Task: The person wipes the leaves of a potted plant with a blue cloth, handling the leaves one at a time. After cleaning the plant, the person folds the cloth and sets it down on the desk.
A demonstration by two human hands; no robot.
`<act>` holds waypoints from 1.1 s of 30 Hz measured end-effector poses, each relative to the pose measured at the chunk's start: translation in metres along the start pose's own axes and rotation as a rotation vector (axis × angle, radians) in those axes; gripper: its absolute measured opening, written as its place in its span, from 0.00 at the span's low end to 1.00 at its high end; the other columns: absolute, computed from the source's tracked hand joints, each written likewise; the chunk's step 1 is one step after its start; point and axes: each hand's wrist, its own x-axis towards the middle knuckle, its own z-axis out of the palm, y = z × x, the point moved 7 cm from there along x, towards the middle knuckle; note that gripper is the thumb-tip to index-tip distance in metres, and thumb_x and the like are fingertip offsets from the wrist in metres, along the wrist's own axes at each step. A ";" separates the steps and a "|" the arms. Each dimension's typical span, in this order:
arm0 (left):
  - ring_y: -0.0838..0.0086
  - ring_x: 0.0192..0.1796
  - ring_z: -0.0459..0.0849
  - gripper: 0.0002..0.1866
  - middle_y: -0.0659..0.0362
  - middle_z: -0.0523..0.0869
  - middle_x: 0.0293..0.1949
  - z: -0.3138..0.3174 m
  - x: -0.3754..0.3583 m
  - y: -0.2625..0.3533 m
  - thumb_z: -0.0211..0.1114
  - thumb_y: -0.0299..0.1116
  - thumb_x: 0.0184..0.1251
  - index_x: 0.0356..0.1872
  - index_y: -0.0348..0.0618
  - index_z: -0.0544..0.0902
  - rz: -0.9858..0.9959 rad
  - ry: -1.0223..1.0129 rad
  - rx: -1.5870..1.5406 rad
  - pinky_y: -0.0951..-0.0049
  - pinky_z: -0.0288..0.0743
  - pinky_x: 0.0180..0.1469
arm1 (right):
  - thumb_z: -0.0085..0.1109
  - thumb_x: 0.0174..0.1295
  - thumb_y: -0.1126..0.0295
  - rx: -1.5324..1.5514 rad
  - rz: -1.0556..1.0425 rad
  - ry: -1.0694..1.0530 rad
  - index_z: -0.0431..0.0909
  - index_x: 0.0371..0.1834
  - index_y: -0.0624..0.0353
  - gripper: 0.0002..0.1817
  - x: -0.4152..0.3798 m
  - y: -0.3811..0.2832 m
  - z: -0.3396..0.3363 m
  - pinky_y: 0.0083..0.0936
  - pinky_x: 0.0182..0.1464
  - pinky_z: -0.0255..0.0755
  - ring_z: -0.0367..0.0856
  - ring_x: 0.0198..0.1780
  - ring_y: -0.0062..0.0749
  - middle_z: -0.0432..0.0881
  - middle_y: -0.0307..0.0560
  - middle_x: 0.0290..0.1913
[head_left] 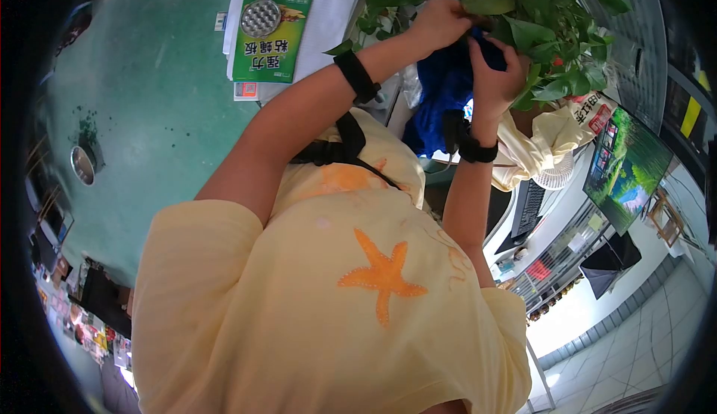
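Note:
My left hand [442, 22] reaches in under the leaves of a green potted plant [530, 29]. Its fingers are bent and closed, but leaves cover the tips, so what they pinch is hidden. Just to the right, my right hand [499, 82] has its thumb and fingers curled around part of a blue cloth [447, 93]. The cloth hangs down below both hands, in folds, and the leaves overlap its upper edge. A black band circles each wrist.
A green pack of fly glue boards [272, 52] with a round metal piece [261, 18] on it lies at upper left. Right of my hands are a cream cloth bag [526, 145], white fan [556, 171], keyboard [529, 206] and lit monitor [627, 167]. A metal bowl [83, 165] sits on the green floor.

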 end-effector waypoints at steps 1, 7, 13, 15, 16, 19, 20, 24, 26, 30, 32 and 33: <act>0.85 0.29 0.76 0.12 0.62 0.83 0.27 0.000 0.000 0.000 0.65 0.33 0.57 0.39 0.37 0.84 0.011 0.014 -0.037 0.81 0.70 0.32 | 0.72 0.41 0.68 -0.032 0.000 -0.018 0.83 0.30 0.57 0.12 0.000 0.002 0.002 0.27 0.45 0.69 0.77 0.38 0.37 0.78 0.45 0.33; 0.83 0.27 0.76 0.11 0.61 0.81 0.27 0.004 0.003 -0.016 0.63 0.34 0.59 0.37 0.36 0.83 -0.128 -0.040 -0.159 0.82 0.69 0.30 | 0.71 0.44 0.67 0.039 0.071 0.026 0.84 0.29 0.58 0.10 0.005 0.013 0.003 0.26 0.46 0.69 0.78 0.38 0.34 0.82 0.45 0.34; 0.78 0.32 0.81 0.12 0.58 0.84 0.32 0.010 -0.003 -0.009 0.61 0.34 0.60 0.38 0.35 0.82 -0.170 -0.109 -0.378 0.80 0.75 0.37 | 0.68 0.48 0.67 0.047 0.217 0.136 0.84 0.32 0.61 0.11 0.007 0.027 0.007 0.26 0.46 0.70 0.81 0.39 0.33 0.84 0.45 0.35; 0.75 0.35 0.82 0.13 0.56 0.84 0.35 0.009 -0.007 -0.004 0.58 0.36 0.62 0.40 0.35 0.81 -0.134 -0.131 -0.338 0.78 0.76 0.41 | 0.68 0.48 0.66 0.062 0.219 0.107 0.84 0.33 0.60 0.11 0.009 0.029 0.012 0.26 0.46 0.70 0.81 0.39 0.33 0.84 0.47 0.36; 0.74 0.37 0.82 0.15 0.55 0.84 0.36 0.008 -0.011 -0.003 0.56 0.37 0.63 0.41 0.35 0.80 -0.193 -0.120 -0.421 0.76 0.75 0.43 | 0.68 0.48 0.66 0.068 0.220 0.092 0.84 0.34 0.60 0.11 0.010 0.029 0.014 0.25 0.46 0.70 0.81 0.39 0.33 0.84 0.47 0.36; 0.70 0.41 0.81 0.19 0.53 0.83 0.39 0.006 -0.021 0.002 0.51 0.41 0.66 0.46 0.35 0.78 -0.331 -0.093 -0.629 0.72 0.74 0.47 | 0.68 0.49 0.67 0.117 0.161 -0.008 0.84 0.34 0.60 0.12 0.008 0.019 0.018 0.25 0.46 0.70 0.81 0.39 0.33 0.84 0.49 0.36; 0.69 0.41 0.81 0.20 0.53 0.83 0.40 0.007 -0.023 0.001 0.50 0.42 0.66 0.47 0.36 0.77 -0.351 -0.089 -0.673 0.71 0.73 0.48 | 0.68 0.49 0.67 0.093 0.143 -0.013 0.84 0.34 0.60 0.11 0.007 0.017 0.017 0.25 0.46 0.70 0.81 0.39 0.33 0.84 0.49 0.35; 0.70 0.40 0.80 0.20 0.54 0.83 0.39 0.009 -0.020 -0.006 0.49 0.43 0.66 0.49 0.38 0.77 -0.385 -0.086 -0.804 0.70 0.73 0.48 | 0.67 0.48 0.66 0.146 0.121 -0.060 0.84 0.31 0.57 0.09 -0.002 0.004 0.014 0.27 0.44 0.70 0.79 0.36 0.41 0.81 0.51 0.32; 0.71 0.39 0.80 0.20 0.56 0.82 0.37 0.007 -0.019 -0.005 0.49 0.43 0.66 0.49 0.39 0.77 -0.371 -0.091 -0.790 0.71 0.73 0.46 | 0.67 0.48 0.66 0.182 0.112 -0.081 0.85 0.31 0.56 0.09 -0.004 0.003 0.015 0.27 0.44 0.70 0.78 0.36 0.41 0.81 0.50 0.32; 0.74 0.40 0.79 0.19 0.58 0.82 0.35 0.010 -0.017 -0.005 0.50 0.42 0.66 0.47 0.40 0.78 -0.383 -0.176 -0.738 0.73 0.74 0.44 | 0.68 0.47 0.66 0.078 0.174 0.008 0.84 0.33 0.57 0.11 -0.004 0.020 0.010 0.25 0.46 0.70 0.79 0.39 0.32 0.83 0.47 0.34; 0.75 0.38 0.79 0.18 0.59 0.82 0.35 0.010 -0.020 0.000 0.52 0.41 0.66 0.46 0.39 0.78 -0.392 -0.159 -0.723 0.74 0.75 0.45 | 0.68 0.47 0.66 0.054 0.242 0.077 0.84 0.33 0.58 0.11 -0.002 0.024 0.005 0.25 0.46 0.70 0.79 0.39 0.32 0.83 0.47 0.35; 0.75 0.38 0.79 0.17 0.60 0.82 0.35 0.010 -0.022 0.003 0.53 0.40 0.65 0.46 0.39 0.78 -0.397 -0.151 -0.716 0.74 0.75 0.45 | 0.68 0.47 0.66 0.066 0.263 0.096 0.84 0.32 0.58 0.11 0.001 0.023 0.003 0.25 0.47 0.70 0.79 0.39 0.33 0.83 0.47 0.35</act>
